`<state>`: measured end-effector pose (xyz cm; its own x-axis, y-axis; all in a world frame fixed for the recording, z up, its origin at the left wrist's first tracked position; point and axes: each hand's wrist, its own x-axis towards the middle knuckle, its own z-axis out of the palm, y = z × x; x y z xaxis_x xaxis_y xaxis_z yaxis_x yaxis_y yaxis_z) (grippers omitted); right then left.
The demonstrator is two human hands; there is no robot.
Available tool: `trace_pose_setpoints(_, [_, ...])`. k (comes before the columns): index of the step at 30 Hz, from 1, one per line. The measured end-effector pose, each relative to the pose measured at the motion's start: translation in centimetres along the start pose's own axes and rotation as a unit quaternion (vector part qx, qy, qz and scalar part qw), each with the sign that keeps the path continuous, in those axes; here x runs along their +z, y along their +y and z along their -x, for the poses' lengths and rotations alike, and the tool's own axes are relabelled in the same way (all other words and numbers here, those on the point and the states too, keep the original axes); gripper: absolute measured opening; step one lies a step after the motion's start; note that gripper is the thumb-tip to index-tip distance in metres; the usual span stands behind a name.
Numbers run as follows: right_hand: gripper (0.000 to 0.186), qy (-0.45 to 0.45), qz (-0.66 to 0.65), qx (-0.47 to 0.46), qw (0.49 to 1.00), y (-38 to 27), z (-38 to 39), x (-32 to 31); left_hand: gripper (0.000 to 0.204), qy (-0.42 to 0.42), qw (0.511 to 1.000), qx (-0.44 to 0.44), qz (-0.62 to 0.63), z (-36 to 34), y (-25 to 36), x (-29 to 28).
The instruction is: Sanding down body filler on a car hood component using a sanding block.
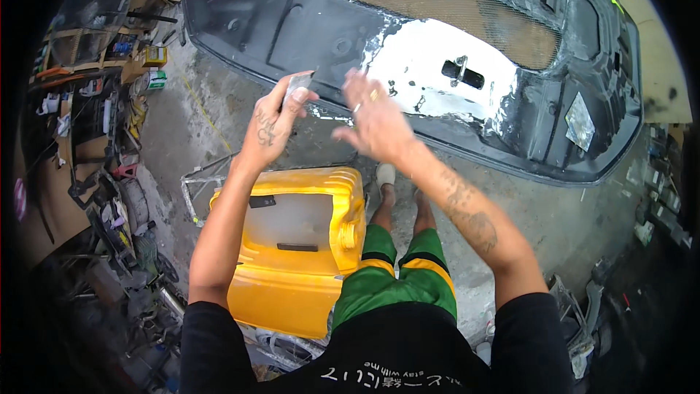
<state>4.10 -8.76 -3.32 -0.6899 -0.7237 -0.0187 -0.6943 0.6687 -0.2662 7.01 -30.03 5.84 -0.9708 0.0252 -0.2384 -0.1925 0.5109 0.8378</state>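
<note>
In my left hand [273,120], a small flat grey piece [299,86] like folded sandpaper is pinched between thumb and fingers. My right hand [375,117] is beside it, fingers stretched out and smeared by motion, with nothing visible in it. Both hands are above the near edge of a large black vehicle panel [292,36], which looks like a hood. White filler or primer [419,58] covers part of it, around a dark slot with a metal latch loop [461,69]. Beyond the white area, mesh [437,4] fills an opening.
Below my left arm lies a yellow plastic jerrycan [292,299] with its side cut out, cloudy grey inside, with dark strips [297,247] at the opening. A shiny diamond-shaped piece [580,122] rests on the panel's right. Cluttered parts [109,211] line the left; concrete floor [171,138] lies between.
</note>
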Motion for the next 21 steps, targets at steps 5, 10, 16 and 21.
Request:
trace_pose_setpoints(5, [0.063, 0.076, -0.221, -0.064, 0.970, -0.6, 7.3, -0.6, 0.050, 0.007, 1.000, 0.007, -0.004, -0.5, -1.4, 0.4])
trace_pose_setpoints(10, [0.049, 0.282, -0.145, 0.177, 0.932, 8.8, 13.9, -3.4, 0.048, -0.013, 0.948, 0.261, -0.179, -2.9, -0.6, 5.5])
trace_pose_setpoints(16, [0.058, 0.298, -0.115, 0.158, 0.934, 18.5, 13.7, -4.5, 0.079, -0.119, 0.853, 0.392, -0.324, -5.6, 0.7, 10.7])
trace_pose_setpoints(21, [0.057, 0.284, -0.156, 0.077, 0.943, 20.2, 8.0, -3.9, 0.077, -0.161, 0.763, 0.467, -0.417, -7.0, -0.3, 12.3])
